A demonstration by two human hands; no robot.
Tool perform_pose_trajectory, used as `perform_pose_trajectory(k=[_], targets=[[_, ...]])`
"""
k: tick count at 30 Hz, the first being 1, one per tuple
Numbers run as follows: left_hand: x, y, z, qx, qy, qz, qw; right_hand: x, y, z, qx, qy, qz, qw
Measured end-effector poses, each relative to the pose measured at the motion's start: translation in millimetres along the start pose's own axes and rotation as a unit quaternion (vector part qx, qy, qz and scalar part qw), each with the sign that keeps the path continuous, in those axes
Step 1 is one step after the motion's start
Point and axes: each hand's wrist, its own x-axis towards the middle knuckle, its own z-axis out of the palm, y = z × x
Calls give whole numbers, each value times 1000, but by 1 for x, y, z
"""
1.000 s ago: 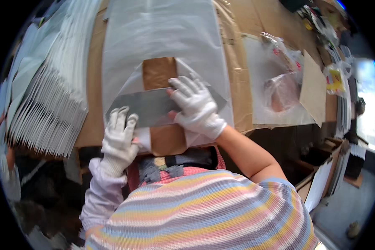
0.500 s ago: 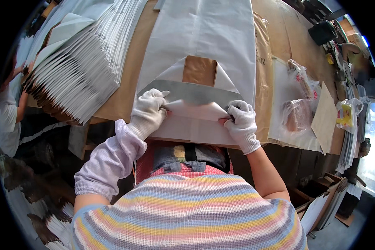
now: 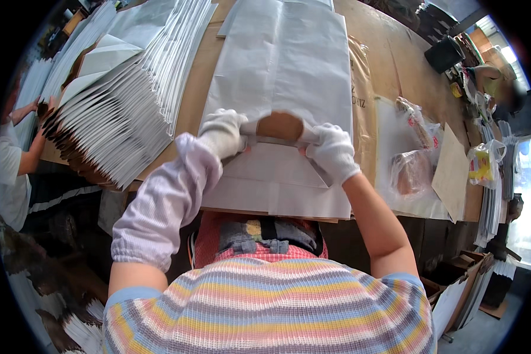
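Note:
A large white paper bag (image 3: 280, 65) lies lengthwise before me, its folded bottom end (image 3: 271, 168) nearest my body. My left hand (image 3: 223, 133), in a white knit glove and lilac sleeve cover, is closed on the left end of the raised fold. On the right end of that fold, my gloved right hand (image 3: 334, 152) is closed too. Between them a flap stands up, curved, showing a brown inner patch (image 3: 280, 126). A thin grey strip (image 3: 270, 140) shows along the flap's base, mostly hidden; the fingertips are partly hidden by the gloves.
A fanned stack of white paper bags (image 3: 115, 112) with brown insides fills the left side. Beyond it stands another person (image 3: 15, 159). At right lie a brown printed wrapper (image 3: 360, 94), clear plastic bags (image 3: 413, 171) and a board (image 3: 450, 174). A black bucket (image 3: 444, 55) stands farther back.
Both hands have moved away from my body, lifting the near flap with them. The broad grey plate seen before now shows only as a thin strip. The brown patch looks shorter and rounded.

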Motion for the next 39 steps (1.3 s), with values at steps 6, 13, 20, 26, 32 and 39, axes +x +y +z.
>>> perform_pose_trajectory(k=[6,13,20,26,32,39], targets=[[-36,-44,92,73,131,276,949,-54,13,64,-23,96,-225,969],[-24,-9,83,-29,123,354,927,-39,-10,41,37,70,-271,959],[-47,-57,47,-6,175,-48,983,-56,15,41,14,278,-51,959],[-30,-82,23,-110,31,-102,988,3,64,10,278,128,99,947],[-44,-119,64,-65,144,-4,987,14,76,19,-46,371,-7,927],[-45,-69,-40,-349,290,107,885,-60,59,63,259,196,38,945]])
